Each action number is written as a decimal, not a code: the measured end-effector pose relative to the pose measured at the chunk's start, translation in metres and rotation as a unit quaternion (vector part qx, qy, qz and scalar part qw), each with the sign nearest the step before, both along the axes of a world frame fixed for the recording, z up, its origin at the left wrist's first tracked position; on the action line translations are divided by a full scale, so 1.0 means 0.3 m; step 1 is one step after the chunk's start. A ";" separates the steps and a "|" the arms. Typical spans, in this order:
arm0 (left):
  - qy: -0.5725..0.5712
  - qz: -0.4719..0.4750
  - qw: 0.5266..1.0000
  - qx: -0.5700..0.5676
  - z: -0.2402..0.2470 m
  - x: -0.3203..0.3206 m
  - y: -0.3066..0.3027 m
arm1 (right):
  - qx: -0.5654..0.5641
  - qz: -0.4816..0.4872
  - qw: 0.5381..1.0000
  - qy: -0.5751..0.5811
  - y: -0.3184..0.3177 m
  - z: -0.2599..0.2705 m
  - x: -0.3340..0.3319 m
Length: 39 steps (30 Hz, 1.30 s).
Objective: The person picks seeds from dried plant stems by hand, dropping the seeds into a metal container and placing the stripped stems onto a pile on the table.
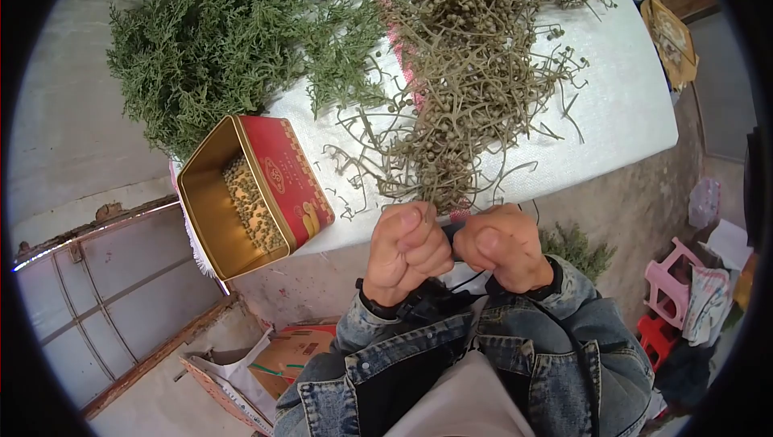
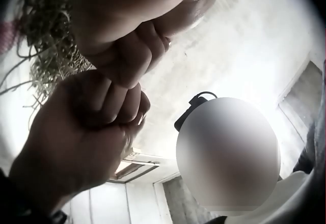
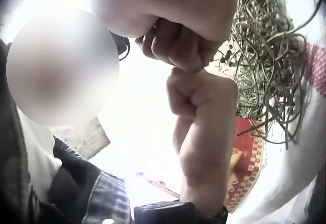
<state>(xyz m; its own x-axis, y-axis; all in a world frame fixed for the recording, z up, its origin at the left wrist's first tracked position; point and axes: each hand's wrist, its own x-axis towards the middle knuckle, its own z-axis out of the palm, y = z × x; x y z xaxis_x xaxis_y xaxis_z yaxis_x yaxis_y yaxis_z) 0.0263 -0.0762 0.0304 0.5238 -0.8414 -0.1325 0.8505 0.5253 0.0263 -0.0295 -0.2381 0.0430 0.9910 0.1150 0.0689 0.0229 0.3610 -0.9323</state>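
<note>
At the near edge of the white sack-like sheet (image 1: 600, 131), the left hand (image 1: 409, 250) and right hand (image 1: 501, 248) are side by side with fingers curled in and thumbs folded over. Both wrist views show the knuckles touching: left hand (image 2: 137, 25) above right hand (image 2: 76, 127), and right hand (image 3: 173, 15) above left hand (image 3: 204, 117). Nothing shows in either hand; the insides of the fists are hidden. Just beyond lie tangled brown stems with small round pods (image 1: 475, 99). A red and gold tin (image 1: 278, 175), tilted left, holds small round pods (image 1: 250, 207).
Green leafy sprigs (image 1: 217, 42) are heaped at the back left. More greenery (image 1: 576, 250) is below the sheet's near edge. A pink stool (image 1: 675, 280) and a red stool (image 1: 656, 339) stand at right; a cardboard box (image 1: 298, 352) is at lower left.
</note>
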 end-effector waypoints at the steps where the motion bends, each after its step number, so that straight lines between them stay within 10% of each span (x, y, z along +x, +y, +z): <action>1: -0.002 0.001 1.000 -0.003 0.000 -0.001 -0.001 | 0.040 -0.007 0.999 0.011 -0.001 0.000 0.005; 5: -0.077 0.011 0.984 0.163 0.036 -0.025 0.001 | -0.054 -0.019 0.998 0.004 -0.034 -0.020 -0.001; 8: -0.404 0.106 0.797 0.436 0.018 -0.051 -0.025 | 0.076 -0.011 0.989 0.124 -0.049 -0.049 -0.009; 9: -0.403 0.106 0.799 0.434 0.029 -0.047 -0.027 | 0.140 -0.008 0.973 0.182 -0.054 -0.053 -0.010; 12: -0.592 -0.042 0.629 0.502 0.111 -0.032 -0.013 | 0.019 0.014 0.980 0.196 -0.016 0.010 0.025; 17: -0.570 -0.069 0.652 0.495 0.117 -0.034 -0.007 | 0.090 0.011 0.958 0.270 -0.011 0.015 0.026; 20: -0.401 0.059 0.814 0.416 0.073 -0.076 -0.024 | 0.041 -0.096 0.978 0.183 0.050 0.014 0.003; 34: -0.102 0.190 0.915 0.341 0.034 -0.144 -0.107 | 0.035 -0.360 0.920 0.152 0.178 0.007 0.018; 39: 0.027 0.176 0.964 0.195 -0.006 -0.110 -0.088 | 0.220 -0.384 0.879 0.175 0.144 0.021 0.063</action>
<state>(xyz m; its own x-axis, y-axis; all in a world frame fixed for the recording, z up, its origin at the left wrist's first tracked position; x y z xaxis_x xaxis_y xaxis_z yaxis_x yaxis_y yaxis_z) -0.0066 -0.1025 0.0285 0.7512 -0.4931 -0.4388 0.6268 0.7412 0.2402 -0.0106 -0.1949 0.0492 0.7339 -0.5587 -0.3864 0.1568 0.6928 -0.7039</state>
